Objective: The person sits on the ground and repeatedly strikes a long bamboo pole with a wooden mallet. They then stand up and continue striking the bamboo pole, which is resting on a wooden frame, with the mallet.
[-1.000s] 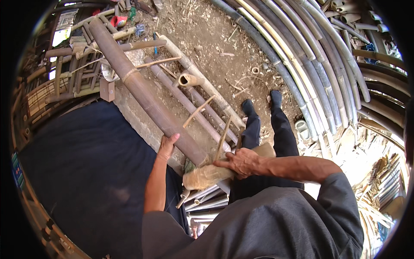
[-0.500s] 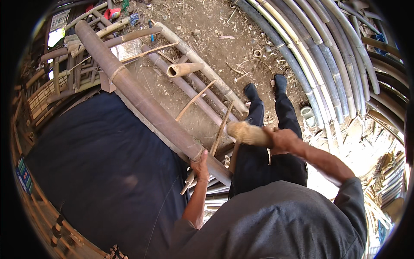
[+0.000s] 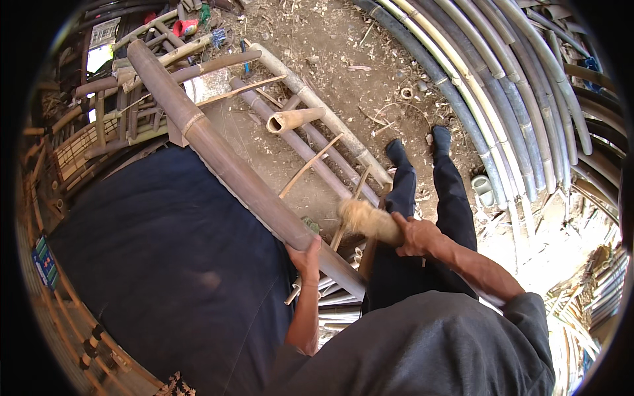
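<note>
Bamboo pole [image 3: 231, 171]: lies slanting across dark cloth [image 3: 158, 264], left hand [image 3: 306, 254] clasped around its near end. Right hand [image 3: 415, 236] grips raised mallet [image 3: 366, 221]. Advice: hold pole firm, strike squarely, fingers clear.

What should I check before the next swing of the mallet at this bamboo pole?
1. Left hand steadies the long bamboo pole: ok, its grip is on the pole near the lower end.
2. Right hand has the wooden mallet: ok, closed round the handle.
3. Left fingers away from the mallet head: ok, a gap shows between them.
4. Blade or wedge seated in the pole end: cannot tell, hidden.
5. Feet away from the pole: ok, off to its right.
6. Loose bamboo strips underfoot: not ok, several lie on the ground.
</note>
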`<act>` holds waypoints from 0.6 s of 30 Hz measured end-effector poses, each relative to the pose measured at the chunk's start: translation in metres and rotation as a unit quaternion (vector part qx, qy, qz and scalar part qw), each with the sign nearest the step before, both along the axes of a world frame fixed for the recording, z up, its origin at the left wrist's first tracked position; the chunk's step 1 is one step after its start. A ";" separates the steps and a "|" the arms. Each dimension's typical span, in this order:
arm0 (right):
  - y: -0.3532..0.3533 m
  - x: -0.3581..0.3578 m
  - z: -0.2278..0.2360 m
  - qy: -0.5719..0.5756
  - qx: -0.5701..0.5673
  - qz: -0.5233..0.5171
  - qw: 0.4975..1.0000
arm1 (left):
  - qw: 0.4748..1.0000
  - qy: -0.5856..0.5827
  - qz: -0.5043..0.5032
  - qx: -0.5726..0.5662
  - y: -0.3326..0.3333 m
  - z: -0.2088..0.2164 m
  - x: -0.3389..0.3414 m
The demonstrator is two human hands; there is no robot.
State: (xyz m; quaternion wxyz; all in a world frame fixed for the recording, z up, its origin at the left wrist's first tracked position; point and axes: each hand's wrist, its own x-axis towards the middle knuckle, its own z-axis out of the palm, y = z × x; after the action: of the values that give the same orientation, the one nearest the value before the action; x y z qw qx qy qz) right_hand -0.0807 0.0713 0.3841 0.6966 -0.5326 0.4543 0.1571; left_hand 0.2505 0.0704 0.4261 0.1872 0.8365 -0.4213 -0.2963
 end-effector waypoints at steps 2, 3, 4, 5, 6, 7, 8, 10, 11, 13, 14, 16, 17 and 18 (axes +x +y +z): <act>0.006 -0.001 -0.009 0.021 0.011 -0.076 0.997 | 0.991 0.090 0.100 0.006 -0.057 0.007 -0.003; 0.008 -0.006 -0.017 0.017 0.004 -0.101 0.995 | 0.984 0.123 0.127 0.038 -0.079 0.010 0.009; 0.008 -0.010 -0.024 0.016 -0.004 -0.132 0.991 | 0.971 0.183 0.146 0.055 -0.098 0.010 0.024; 0.001 -0.014 -0.023 0.027 0.001 -0.142 0.990 | 0.953 0.243 0.164 0.071 -0.115 0.008 0.040; -0.003 -0.018 -0.026 0.030 0.007 -0.165 0.986 | 0.932 0.301 0.180 0.090 -0.128 0.006 0.051; -0.004 -0.022 -0.029 0.032 0.015 -0.185 0.982 | 0.927 0.320 0.165 0.103 -0.133 0.008 0.057; -0.005 -0.026 -0.033 0.034 0.024 -0.204 0.978 | 0.922 0.338 0.151 0.116 -0.137 0.010 0.062; -0.006 -0.028 -0.041 0.026 0.034 -0.237 0.971 | 0.919 0.354 0.120 0.127 -0.138 0.011 0.062; -0.006 -0.028 -0.044 0.024 0.034 -0.246 0.968 | 0.922 0.352 0.103 0.125 -0.136 0.013 0.058; -0.006 -0.026 -0.049 0.012 0.035 -0.253 0.967 | 0.924 0.353 0.083 0.119 -0.133 0.013 0.057; -0.009 -0.024 -0.049 0.003 0.035 -0.250 0.968 | 0.924 0.355 0.080 0.115 -0.132 0.012 0.060; -0.014 -0.017 -0.051 -0.018 0.032 -0.226 0.974 | 0.923 0.361 0.068 0.115 -0.131 0.011 0.062; -0.016 -0.013 -0.052 -0.029 0.029 -0.205 0.978 | 0.922 0.364 0.059 0.119 -0.132 0.011 0.061; -0.020 -0.008 -0.052 -0.041 0.025 -0.183 0.982 | 0.920 0.368 0.050 0.123 -0.132 0.011 0.061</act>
State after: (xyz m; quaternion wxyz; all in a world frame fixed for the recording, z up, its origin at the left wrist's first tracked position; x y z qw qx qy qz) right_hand -0.0890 0.0517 0.3324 0.7447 -0.4286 0.5113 0.0161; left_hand 0.3117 -0.0616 0.4376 0.2395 0.7051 -0.2405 -0.6227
